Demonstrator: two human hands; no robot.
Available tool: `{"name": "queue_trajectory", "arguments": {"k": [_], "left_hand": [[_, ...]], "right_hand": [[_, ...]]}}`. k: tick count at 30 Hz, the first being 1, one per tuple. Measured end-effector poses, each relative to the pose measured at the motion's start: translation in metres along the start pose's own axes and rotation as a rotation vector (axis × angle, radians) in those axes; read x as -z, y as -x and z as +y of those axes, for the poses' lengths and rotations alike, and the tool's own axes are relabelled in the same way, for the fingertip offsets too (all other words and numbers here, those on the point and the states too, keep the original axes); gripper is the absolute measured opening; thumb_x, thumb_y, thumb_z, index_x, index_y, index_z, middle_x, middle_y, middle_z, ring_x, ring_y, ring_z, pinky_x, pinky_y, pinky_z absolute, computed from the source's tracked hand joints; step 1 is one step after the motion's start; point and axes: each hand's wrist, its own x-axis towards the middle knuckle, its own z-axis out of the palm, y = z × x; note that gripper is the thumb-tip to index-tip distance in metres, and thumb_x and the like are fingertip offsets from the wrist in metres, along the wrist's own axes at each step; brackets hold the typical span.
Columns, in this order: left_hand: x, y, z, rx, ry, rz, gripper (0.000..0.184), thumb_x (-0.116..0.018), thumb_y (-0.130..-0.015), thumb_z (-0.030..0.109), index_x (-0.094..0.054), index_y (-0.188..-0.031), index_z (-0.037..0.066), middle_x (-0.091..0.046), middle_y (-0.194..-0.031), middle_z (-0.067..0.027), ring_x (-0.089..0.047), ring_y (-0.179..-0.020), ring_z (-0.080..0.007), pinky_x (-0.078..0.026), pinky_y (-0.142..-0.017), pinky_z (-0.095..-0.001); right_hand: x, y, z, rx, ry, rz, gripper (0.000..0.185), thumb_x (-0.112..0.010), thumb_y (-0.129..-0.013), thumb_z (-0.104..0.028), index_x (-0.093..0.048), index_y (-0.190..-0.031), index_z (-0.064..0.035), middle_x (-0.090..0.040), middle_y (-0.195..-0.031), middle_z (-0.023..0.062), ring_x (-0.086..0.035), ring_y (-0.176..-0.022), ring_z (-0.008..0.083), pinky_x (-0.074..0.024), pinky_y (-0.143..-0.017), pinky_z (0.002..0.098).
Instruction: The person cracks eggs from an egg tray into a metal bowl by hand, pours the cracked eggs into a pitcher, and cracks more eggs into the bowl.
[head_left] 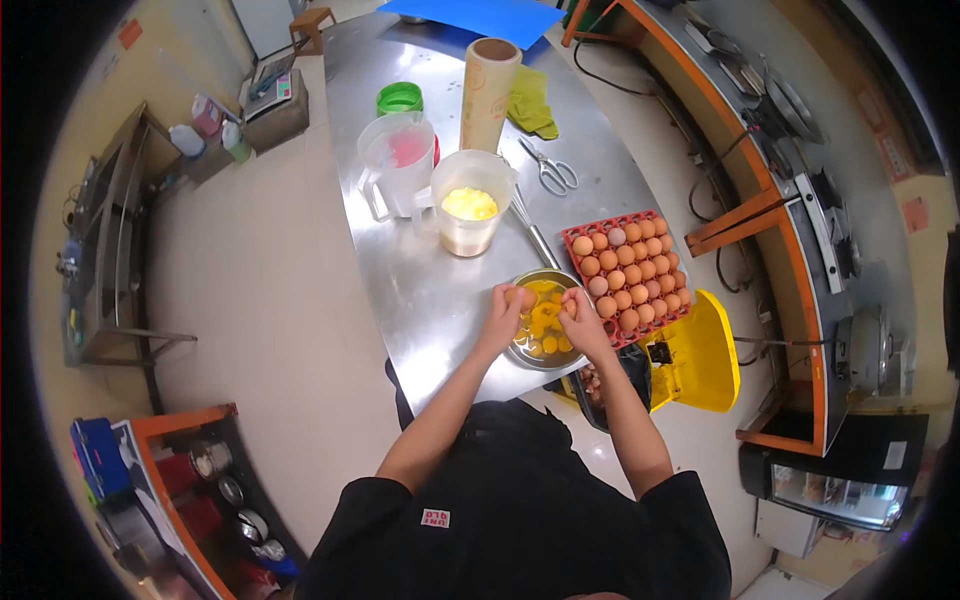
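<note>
A metal bowl (530,361) at the table's near edge holds several egg yolks (545,318) in clear egg white. Over its left rim my left hand (503,315) is closed on a brown egg (526,298). My right hand (583,325) is closed over the right side of the bowl, with another brown egg (570,306) in its fingers. Whether either shell is cracked cannot be made out. Right beside the bowl lies a red tray (568,237) filled with several rows of brown eggs (632,272). A whisk (540,243) lies behind the bowl.
On the metal table (400,290) stand a jug with yellow contents (468,215), another jug (385,160), a wrap roll (488,95), scissors (552,170) and a green cloth (532,105). Below the right edge, a yellow bin (715,350) has a black liner and eggshells (592,385).
</note>
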Motion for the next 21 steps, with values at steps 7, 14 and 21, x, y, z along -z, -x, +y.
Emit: {"name": "queue_trajectory", "arguments": {"k": [7,14,21], "left_hand": [[0.004,-0.006,-0.011,-0.063,-0.053,0.000,0.042,-0.049,-0.103,0.040,-0.039,-0.125,0.006,-0.055,-0.099,-0.0104,-0.053,-0.071,-0.0126,-0.046,-0.062,-0.0269],[0.004,-0.008,-0.017,-0.132,-0.109,0.019,0.039,-0.047,-0.103,0.041,-0.039,-0.126,0.010,-0.053,-0.088,-0.0070,-0.046,-0.055,-0.0096,-0.039,-0.048,-0.0253],[0.003,0.002,0.005,-0.014,-0.083,-0.016,0.042,-0.049,-0.103,0.040,-0.038,-0.124,0.004,-0.059,-0.106,-0.0155,-0.062,-0.085,-0.0188,-0.050,-0.076,-0.0316]], "right_hand": [[0.000,-0.003,-0.013,0.102,0.231,0.007,0.030,-0.052,-0.079,-0.003,-0.046,-0.109,-0.0025,-0.051,-0.104,0.0191,-0.051,-0.106,0.0355,-0.0412,-0.096,0.0400],[0.029,0.002,-0.066,0.220,0.506,-0.024,0.045,-0.053,-0.077,-0.003,-0.041,-0.120,-0.0039,-0.041,-0.118,0.0242,-0.050,-0.108,0.0447,-0.0441,-0.092,0.0499],[0.060,0.014,-0.150,0.118,0.634,0.016,0.043,-0.053,-0.079,-0.003,-0.044,-0.122,-0.0042,-0.045,-0.117,0.0220,-0.053,-0.107,0.0450,-0.0480,-0.089,0.0494]]}}
